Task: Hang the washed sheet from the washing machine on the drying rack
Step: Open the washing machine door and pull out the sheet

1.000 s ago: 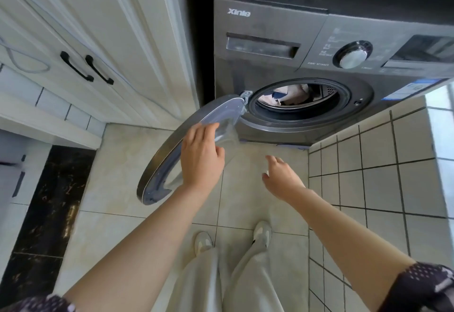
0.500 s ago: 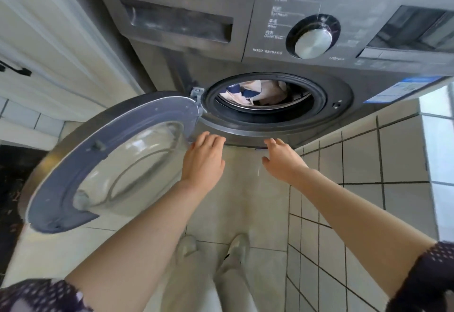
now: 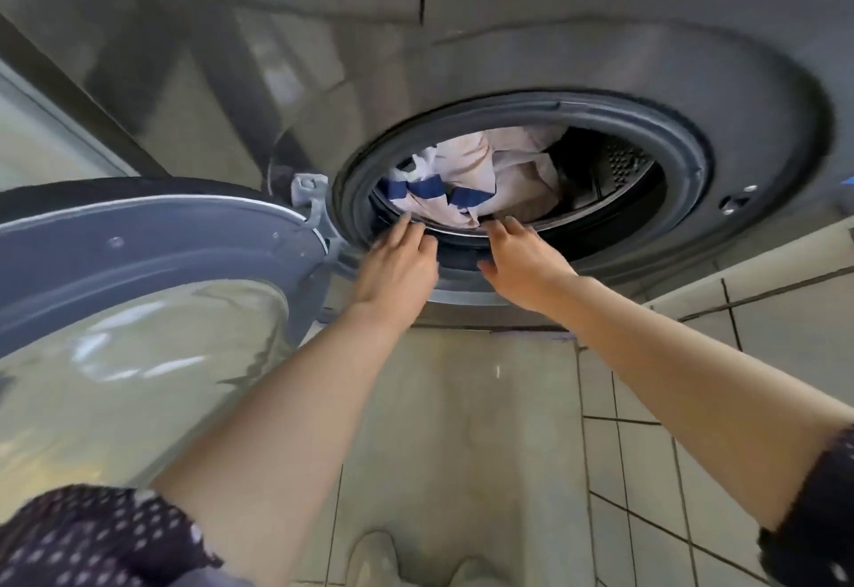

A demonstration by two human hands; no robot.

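Observation:
A crumpled pale sheet (image 3: pixel 480 165) with dark blue stripes lies inside the drum of the grey washing machine (image 3: pixel 508 31). Both my hands are at the lower rim of the round opening. My left hand (image 3: pixel 397 263) has straight fingers whose tips reach the rubber seal (image 3: pixel 684 156), just below the sheet's striped edge. My right hand (image 3: pixel 522 258) is beside it with spread fingers at the rim, close under the sheet. Neither hand holds anything. The drying rack is out of view.
The machine's round door (image 3: pixel 152 263) stands swung open to the left, with its glass bowl facing me. A tiled wall (image 3: pixel 739 401) rises on the right. Pale floor tiles (image 3: pixel 453 424) and my shoes (image 3: pixel 374 559) are below.
I have leaned in much closer to the machine. Both hands moved forward from the air below the opening to the drum's lower rim. The left hand had let go of the door a second ago.

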